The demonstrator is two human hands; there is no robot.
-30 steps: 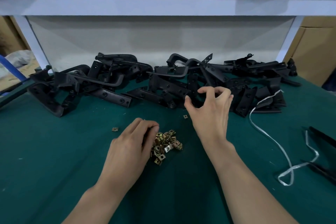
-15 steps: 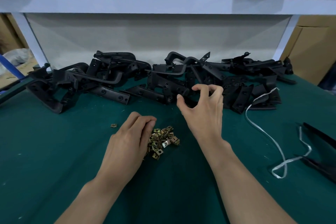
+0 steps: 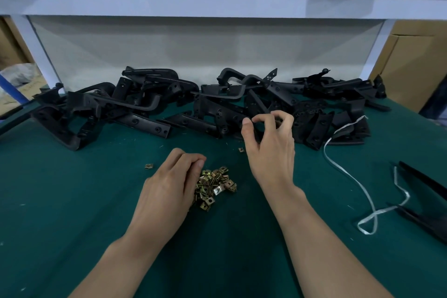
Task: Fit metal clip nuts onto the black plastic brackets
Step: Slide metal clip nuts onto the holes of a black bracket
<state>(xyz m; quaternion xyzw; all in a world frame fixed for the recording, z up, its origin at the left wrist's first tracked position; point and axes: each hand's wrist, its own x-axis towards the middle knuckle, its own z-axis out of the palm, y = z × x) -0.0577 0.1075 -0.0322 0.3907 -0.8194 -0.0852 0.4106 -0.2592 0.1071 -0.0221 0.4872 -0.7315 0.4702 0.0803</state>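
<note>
Left hand [image 3: 169, 191] lay knuckles-up on the green desk [image 3: 72, 201], its fingers curled against the pile of clip nuts [image 3: 215, 186] near the desk's middle. The fingertips were tucked out of sight, so I could not tell whether they held a nut. Right hand [image 3: 268, 152] reached to the heap of black plastic brackets [image 3: 145, 113] strung along the far edge, thumb and forefinger drawn narrow round one bracket [image 3: 258, 127], seemingly pinching it. One stray nut [image 3: 149, 166] lay just left of the left hand, and another [image 3: 241, 150] was half hidden beside the right thumb. A white strap [image 3: 350, 176] trailed towards the right edge, where long black pieces [image 3: 423, 181] were cut off.
</note>
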